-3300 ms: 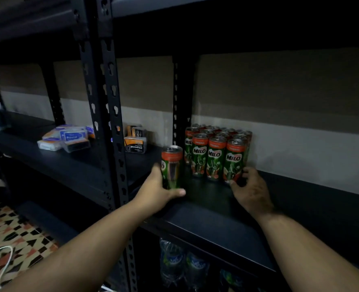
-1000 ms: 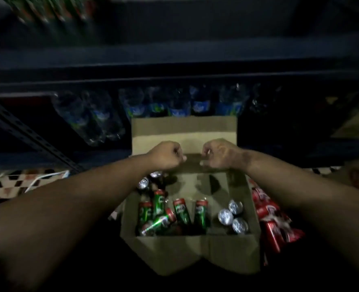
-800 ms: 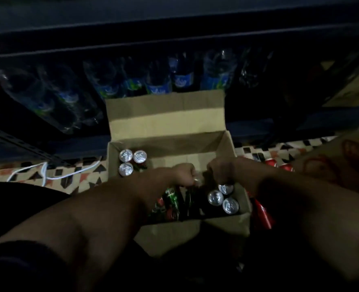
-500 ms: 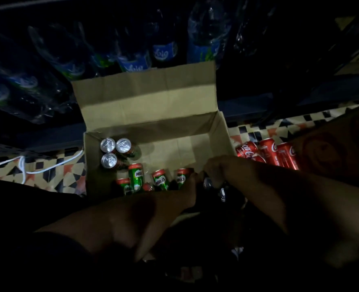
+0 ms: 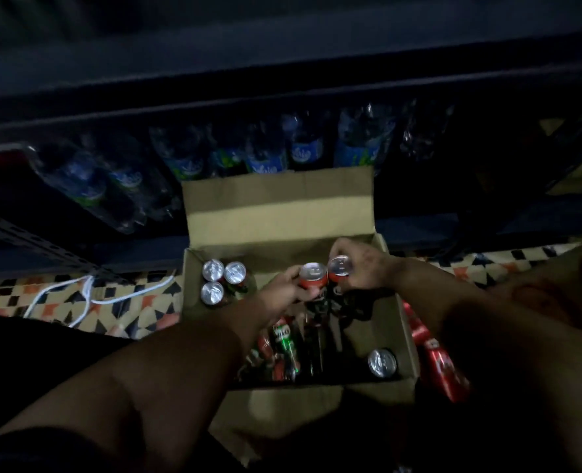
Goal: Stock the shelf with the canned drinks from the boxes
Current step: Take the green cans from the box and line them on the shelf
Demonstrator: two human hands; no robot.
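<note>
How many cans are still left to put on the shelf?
Quite a few. Done: the box is open and partly emptied. In hand: the left hand and right hand each hold one can, side by side above it. Left: three upright cans in one corner, one lone can, a jumble of lying cans, and red cans outside the box.

The open cardboard box (image 5: 282,213) sits on the floor against the shelf (image 5: 282,73), far flap upright. Three upright cans (image 5: 223,279) with silver tops cluster in its far left corner; one upright can (image 5: 381,362) stands near right. Several green cans (image 5: 284,346) lie tipped along the near side. Two raised cans (image 5: 327,273) sit side by side above the middle, tops up.
</note>
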